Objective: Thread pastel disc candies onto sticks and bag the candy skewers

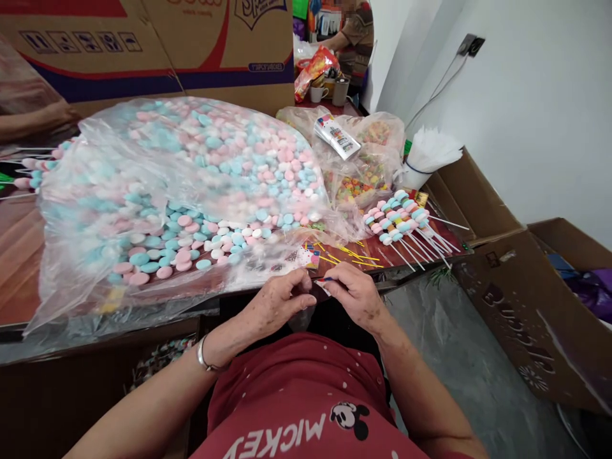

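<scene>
Reddish tabletop [18, 255] edges the workspace. At its near edge, the right hand [356, 298] pinches a small printed slip [323, 286], which juts toward the left hand [282, 298], thumb and forefinger apart. Its long axis is unclear. Yellow ties [356, 257] lie just beyond; bagged candies [224, 166] spread leftward.

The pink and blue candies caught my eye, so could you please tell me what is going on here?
A person's right hand pinches a small colored piece in its fingers, with the left hand close beside it. A big clear plastic bag of candies lies ahead to the left; candies on sticks lie to the right.
</scene>
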Motion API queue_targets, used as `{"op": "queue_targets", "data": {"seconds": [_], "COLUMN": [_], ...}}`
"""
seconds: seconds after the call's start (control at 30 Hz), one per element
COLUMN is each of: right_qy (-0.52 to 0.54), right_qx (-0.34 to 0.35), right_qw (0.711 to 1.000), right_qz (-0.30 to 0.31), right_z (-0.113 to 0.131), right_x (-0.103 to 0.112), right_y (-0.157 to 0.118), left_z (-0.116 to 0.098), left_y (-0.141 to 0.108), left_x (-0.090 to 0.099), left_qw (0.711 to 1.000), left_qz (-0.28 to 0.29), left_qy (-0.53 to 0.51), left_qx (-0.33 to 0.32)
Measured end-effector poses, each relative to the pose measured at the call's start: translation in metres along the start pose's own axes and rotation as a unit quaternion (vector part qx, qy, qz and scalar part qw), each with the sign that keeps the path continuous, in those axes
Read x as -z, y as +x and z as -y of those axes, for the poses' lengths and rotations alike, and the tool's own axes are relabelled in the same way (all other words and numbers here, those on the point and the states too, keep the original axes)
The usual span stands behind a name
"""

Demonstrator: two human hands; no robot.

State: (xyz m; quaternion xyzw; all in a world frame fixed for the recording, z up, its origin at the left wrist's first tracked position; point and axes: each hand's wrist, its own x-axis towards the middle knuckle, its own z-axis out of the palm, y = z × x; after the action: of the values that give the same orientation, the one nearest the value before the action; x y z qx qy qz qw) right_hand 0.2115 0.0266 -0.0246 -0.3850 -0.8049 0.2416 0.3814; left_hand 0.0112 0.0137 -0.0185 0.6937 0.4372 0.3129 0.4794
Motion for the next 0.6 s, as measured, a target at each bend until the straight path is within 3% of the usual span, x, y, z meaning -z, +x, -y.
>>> {"op": "queue_targets", "data": {"seconds": [0.23, 0.47, 0.6], "right_qy": [-0.108, -0.121, -0.089], "right_qx": [0.077, 0.076, 0.071], "right_qw": [0.991, 0.989, 0.993], "right_qz": [-0.018, -0.044, -0.037], "right_z": [0.001, 0.003, 0.003], "right_x": [-0.015, -0.022, -0.017], "right_y": [-0.004, -0.003, -0.004], "left_z": [0.019, 0.014, 0.019], "left_y": [-0.013, -0.016, -0.017], "left_x": [-0.007, -0.01, -0.009], "left_qw": [0.983, 0.997, 0.997], "left_qz": [-0.061, -0.046, -0.067], "left_qy": [0.14, 0.041, 0.021], "left_qx": [-0.097, -0.041, -0.035]}}
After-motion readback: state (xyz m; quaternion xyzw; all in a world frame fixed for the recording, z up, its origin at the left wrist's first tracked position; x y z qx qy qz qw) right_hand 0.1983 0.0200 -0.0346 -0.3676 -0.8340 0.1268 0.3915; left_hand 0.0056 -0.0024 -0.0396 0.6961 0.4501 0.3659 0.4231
